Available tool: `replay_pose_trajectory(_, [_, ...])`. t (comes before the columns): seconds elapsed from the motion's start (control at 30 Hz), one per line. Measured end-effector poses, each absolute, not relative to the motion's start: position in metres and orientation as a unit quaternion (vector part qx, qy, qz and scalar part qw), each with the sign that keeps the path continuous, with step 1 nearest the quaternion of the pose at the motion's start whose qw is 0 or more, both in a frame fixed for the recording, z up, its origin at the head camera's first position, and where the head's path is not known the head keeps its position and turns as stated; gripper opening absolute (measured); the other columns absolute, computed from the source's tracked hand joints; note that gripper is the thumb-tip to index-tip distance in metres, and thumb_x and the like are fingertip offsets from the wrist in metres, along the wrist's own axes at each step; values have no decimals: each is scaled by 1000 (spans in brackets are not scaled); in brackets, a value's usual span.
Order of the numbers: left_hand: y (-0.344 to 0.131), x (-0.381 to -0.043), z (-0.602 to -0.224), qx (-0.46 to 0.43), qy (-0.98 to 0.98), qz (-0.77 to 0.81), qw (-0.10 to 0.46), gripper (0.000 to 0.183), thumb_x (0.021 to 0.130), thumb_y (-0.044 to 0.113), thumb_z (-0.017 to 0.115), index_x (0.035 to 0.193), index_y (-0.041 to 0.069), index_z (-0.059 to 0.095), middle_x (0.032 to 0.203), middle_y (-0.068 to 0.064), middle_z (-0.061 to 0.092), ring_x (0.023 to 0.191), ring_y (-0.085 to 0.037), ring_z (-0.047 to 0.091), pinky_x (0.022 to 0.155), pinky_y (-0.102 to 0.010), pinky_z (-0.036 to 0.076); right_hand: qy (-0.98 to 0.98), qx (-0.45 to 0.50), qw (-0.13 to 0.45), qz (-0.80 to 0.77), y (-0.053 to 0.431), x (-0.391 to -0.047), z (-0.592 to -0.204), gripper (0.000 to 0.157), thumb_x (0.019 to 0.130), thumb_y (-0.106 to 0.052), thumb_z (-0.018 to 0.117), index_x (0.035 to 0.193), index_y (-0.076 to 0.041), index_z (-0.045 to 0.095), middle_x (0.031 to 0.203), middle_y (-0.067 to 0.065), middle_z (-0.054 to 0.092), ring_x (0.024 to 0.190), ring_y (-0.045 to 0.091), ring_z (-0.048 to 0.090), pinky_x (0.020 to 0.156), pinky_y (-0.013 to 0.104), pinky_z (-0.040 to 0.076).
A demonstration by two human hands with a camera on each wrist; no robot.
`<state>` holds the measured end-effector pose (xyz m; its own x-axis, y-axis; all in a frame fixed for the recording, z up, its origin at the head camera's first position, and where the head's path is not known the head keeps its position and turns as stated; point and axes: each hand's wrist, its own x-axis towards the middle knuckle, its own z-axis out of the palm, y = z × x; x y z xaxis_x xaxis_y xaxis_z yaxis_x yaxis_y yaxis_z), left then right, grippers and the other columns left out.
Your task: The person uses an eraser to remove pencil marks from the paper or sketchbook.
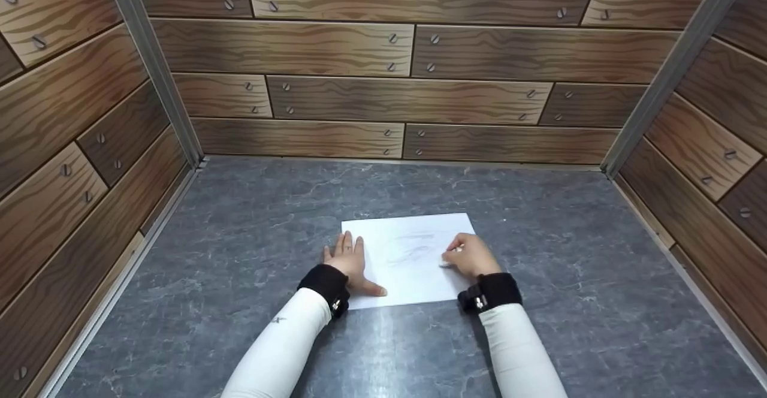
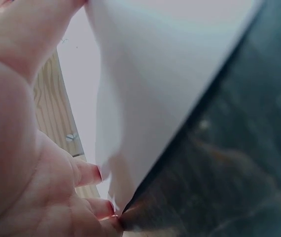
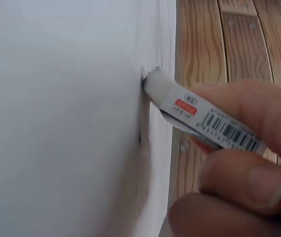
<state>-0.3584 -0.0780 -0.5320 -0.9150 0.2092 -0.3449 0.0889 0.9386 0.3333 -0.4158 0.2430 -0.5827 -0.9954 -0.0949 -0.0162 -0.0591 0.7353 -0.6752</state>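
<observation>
A white sheet of paper point(image 1: 407, 284) lies on the grey surface, with faint grey pencil-like strokes across its middle. My left hand point(image 1: 350, 264) rests flat on the sheet's left edge, fingers spread and thumb stretched along the near side. In the left wrist view its fingertips point(image 2: 106, 207) touch the paper's edge. Over the right part of the sheet, my right hand point(image 1: 473, 257) pinches a white eraser point(image 3: 199, 116) in a paper sleeve printed with a barcode and a red label. The eraser's greyed, worn end meets the paper in the right wrist view.
The grey marbled tabletop point(image 1: 269, 206) extends around the sheet. Wood-patterned panels with printed screws form a back wall point(image 1: 335, 98), a left wall point(image 1: 78, 164) and a right wall point(image 1: 707, 128), with grey metal strips at the corners. Black straps with cameras circle both wrists.
</observation>
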Motion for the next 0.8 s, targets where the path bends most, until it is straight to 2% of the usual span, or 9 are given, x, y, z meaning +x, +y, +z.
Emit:
replay_pose_trajectory(0.17, [-77,-358,-532,77,967,152,191,144,93,72,92,187,-2,12,196,-33,0,187,-48,-1,148,-76,8,937,-51,-19,-346,224,-398,-568,13,97,-19,84,92,-13,73,88,6,74,76,19,60,71,31,49])
replay_pose_trajectory(0.27, [-76,-357,-531,75,967,153,188,144,92,71,93,187,-3,13,195,-34,1,186,-48,0,148,-76,9,929,-98,3,-358,187,-387,-566,13,99,-24,85,100,-15,75,87,-1,73,74,13,61,72,29,51])
replay_pose_trajectory(0.4, [-77,-355,-530,77,967,161,183,143,92,68,94,186,-5,16,195,-35,4,186,-48,2,148,-76,10,919,-166,64,-351,141,-380,-575,18,107,-29,84,111,-13,77,82,-9,64,70,7,56,69,26,47])
replay_pose_trajectory(0.5, [-79,-353,-529,75,966,165,183,142,92,67,95,186,-5,16,195,-35,3,187,-47,2,148,-75,9,930,-180,54,-316,123,-377,-578,17,109,-27,84,105,-14,75,78,-9,61,68,8,52,67,27,43])
replay_pose_trajectory(0.6, [-76,-353,-528,71,967,164,179,141,92,66,95,186,-4,17,195,-34,5,187,-47,3,149,-75,10,946,-160,29,-279,122,-381,-577,22,108,-24,86,97,-15,70,80,-5,67,70,11,53,68,30,44])
replay_pose_trajectory(0.8, [-77,-357,-533,71,969,153,179,143,91,70,95,187,-3,17,195,-34,4,187,-46,3,148,-75,11,958,-179,23,-222,127,-387,-574,24,109,-29,86,100,-16,68,86,2,76,73,13,58,72,36,52])
